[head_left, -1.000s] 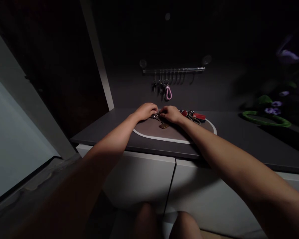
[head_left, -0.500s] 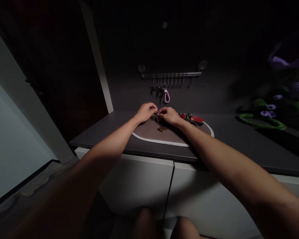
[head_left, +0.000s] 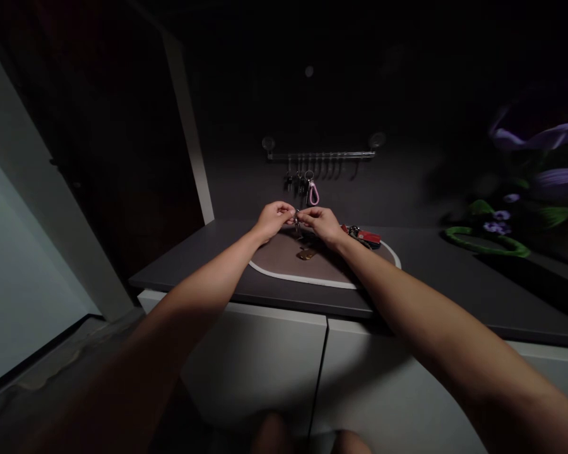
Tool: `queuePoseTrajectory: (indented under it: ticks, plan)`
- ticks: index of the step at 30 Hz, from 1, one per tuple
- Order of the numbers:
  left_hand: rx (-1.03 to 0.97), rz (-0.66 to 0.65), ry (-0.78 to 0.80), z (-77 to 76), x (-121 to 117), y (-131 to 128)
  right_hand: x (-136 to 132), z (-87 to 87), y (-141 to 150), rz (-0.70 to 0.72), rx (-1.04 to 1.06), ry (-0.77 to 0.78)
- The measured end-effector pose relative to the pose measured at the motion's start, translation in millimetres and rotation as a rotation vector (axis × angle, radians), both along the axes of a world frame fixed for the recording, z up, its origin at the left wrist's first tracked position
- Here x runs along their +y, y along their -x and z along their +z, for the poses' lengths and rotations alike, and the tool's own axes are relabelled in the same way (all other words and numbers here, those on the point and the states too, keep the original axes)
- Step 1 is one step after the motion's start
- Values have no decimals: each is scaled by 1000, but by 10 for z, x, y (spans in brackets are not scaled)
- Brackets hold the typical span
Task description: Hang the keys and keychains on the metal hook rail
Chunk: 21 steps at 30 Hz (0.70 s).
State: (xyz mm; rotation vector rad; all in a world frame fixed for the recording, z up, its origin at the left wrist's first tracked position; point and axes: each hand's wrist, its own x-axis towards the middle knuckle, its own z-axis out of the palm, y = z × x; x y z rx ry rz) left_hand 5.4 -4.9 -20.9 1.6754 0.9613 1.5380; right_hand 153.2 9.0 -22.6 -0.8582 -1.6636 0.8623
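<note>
My left hand and my right hand meet fingertip to fingertip above a brown oval mat with a white rim. Between them they pinch a small bunch of keys, which dangles down from the fingers; its ring is mostly covered. A brown-gold keychain piece lies on the mat just below. Right of my right hand rests a pile of key holders with a red tag, partly hidden by my wrist.
A clear hook rail is fixed to the dark wall. Several keys and a pink loop hang from it. Purple flowers with a green ring base stand right on the dark counter. White cabinet doors are below.
The view has tilted up slightly, so everything sits lower in the picture. My fingers have shifted a little around the keys, which now hang closer together.
</note>
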Motion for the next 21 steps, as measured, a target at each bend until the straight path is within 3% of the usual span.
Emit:
queuePoseTrajectory:
  ticks: [14, 17, 21]
  plan:
    - [1, -19, -20, -30, 13, -43, 117, -59, -61, 54, 103, -83]
    - [115, 29, -56, -56, 26, -57, 130, -63, -73, 54, 147, -76]
    - [385, 195, -164, -96, 22, -69, 108, -53, -88, 38, 211, -54]
